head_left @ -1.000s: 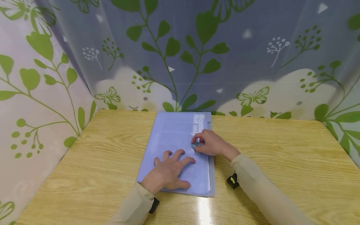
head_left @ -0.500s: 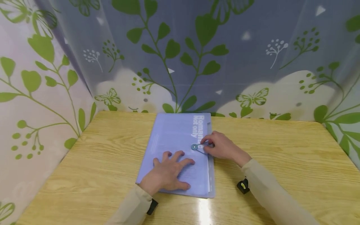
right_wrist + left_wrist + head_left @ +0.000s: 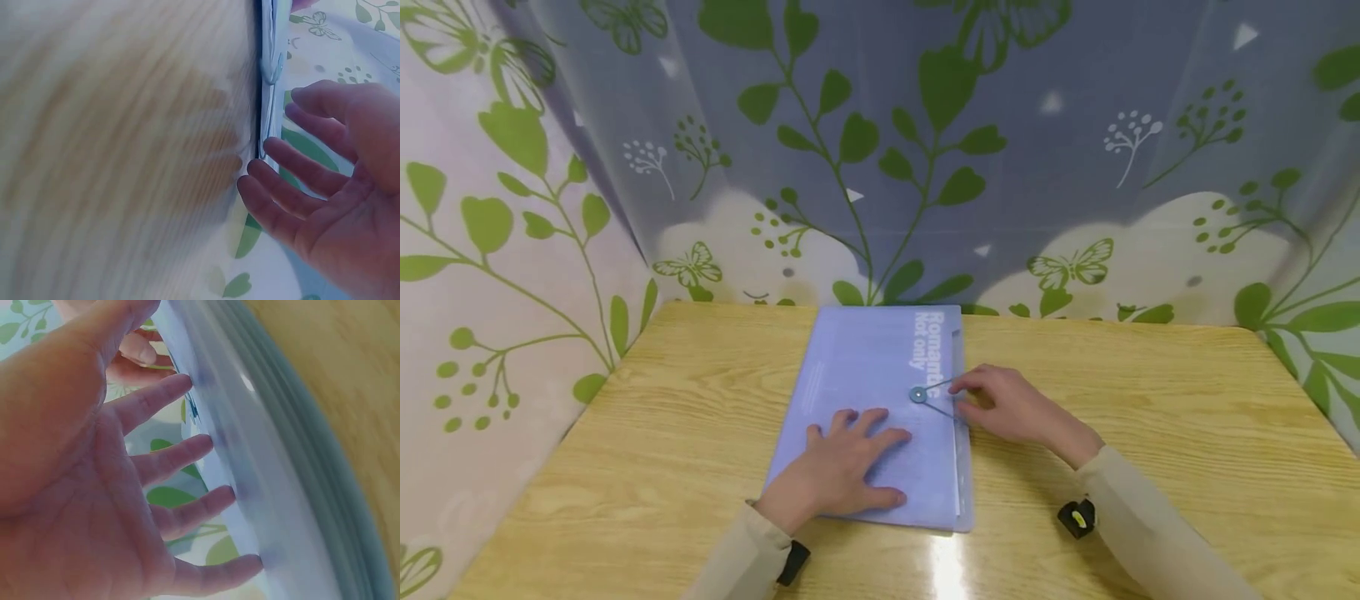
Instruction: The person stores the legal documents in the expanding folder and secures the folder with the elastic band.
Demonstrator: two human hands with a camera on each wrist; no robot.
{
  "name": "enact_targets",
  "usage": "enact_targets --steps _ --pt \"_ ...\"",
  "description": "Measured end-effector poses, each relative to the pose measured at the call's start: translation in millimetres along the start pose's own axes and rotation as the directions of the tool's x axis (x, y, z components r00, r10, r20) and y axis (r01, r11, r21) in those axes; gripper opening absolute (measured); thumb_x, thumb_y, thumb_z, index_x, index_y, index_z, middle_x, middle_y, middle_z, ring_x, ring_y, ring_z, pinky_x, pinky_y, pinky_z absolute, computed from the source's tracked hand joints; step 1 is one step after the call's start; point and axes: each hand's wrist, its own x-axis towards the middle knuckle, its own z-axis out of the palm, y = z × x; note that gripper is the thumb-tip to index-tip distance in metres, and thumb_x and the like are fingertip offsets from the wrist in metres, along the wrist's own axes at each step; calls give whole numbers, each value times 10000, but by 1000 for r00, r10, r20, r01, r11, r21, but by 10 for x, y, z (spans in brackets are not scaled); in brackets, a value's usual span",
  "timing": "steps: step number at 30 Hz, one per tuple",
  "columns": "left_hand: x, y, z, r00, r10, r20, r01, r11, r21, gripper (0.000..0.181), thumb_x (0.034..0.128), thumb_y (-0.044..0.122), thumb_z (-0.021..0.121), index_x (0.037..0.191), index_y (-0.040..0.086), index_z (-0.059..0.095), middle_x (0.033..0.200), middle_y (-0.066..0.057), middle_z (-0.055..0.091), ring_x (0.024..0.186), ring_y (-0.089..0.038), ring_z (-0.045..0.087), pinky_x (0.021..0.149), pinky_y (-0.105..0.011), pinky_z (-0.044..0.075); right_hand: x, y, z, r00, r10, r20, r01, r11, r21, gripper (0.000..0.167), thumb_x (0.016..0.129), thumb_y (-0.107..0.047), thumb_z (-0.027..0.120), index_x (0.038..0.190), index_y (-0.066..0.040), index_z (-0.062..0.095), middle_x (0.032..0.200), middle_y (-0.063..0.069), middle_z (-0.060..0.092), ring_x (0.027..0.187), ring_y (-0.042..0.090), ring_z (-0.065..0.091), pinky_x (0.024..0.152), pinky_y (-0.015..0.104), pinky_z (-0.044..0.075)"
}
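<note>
A translucent blue-violet document folder [image 3: 850, 350] with white lettering lies on the table. My left hand [image 3: 838, 471] rests on its cover with fingers spread; in the left wrist view, its fingertips touch the folder's face [image 3: 231, 425]. A round blue button [image 3: 918, 395] sits on the cover, and a thin elastic cord [image 3: 942, 382] runs from it in a V to the right edge. Beside that edge is my right hand [image 3: 1018, 408], fingers loosely bent. The right wrist view has this hand [image 3: 337, 181] near the folder's edge [image 3: 269, 37], with nothing between thumb and fingers.
The wood-grain table [image 3: 1120, 375] extends on both sides of the folder. A patterned curtain [image 3: 1060, 167] with leaves and butterflies stands along the table's back edge and on both sides. Black straps [image 3: 1077, 518] are on the wrists.
My right hand has moved right, from pinching at the button to beside the folder's right edge, letting go of the cord. The cord now stretches from the button. My left hand stays on the cover.
</note>
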Motion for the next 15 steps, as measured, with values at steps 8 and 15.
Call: enact_targets --steps 8,15 --pt "-68 -115 -13 996 14 -93 -19 998 -54 619 897 529 712 1443 272 575 1574 -174 424 1370 -464 448 916 -697 451 -204 43 -40 998 -9 -58 7 1000 -27 269 948 -103 676 1206 -43 722 1226 124 730 1169 342 672 1003 523 529" --pt "-126 -247 -31 973 9 -230 -20 999 -45 603 895 498 731 1421 236 597 1543 -168 474 1349 -452 494 920 -665 489 -352 77 -173 993 49 -105 -58 995 -82 386 984 -182 652 1344 -44 648 1370 213 638 1255 439 600 1034 597 482"
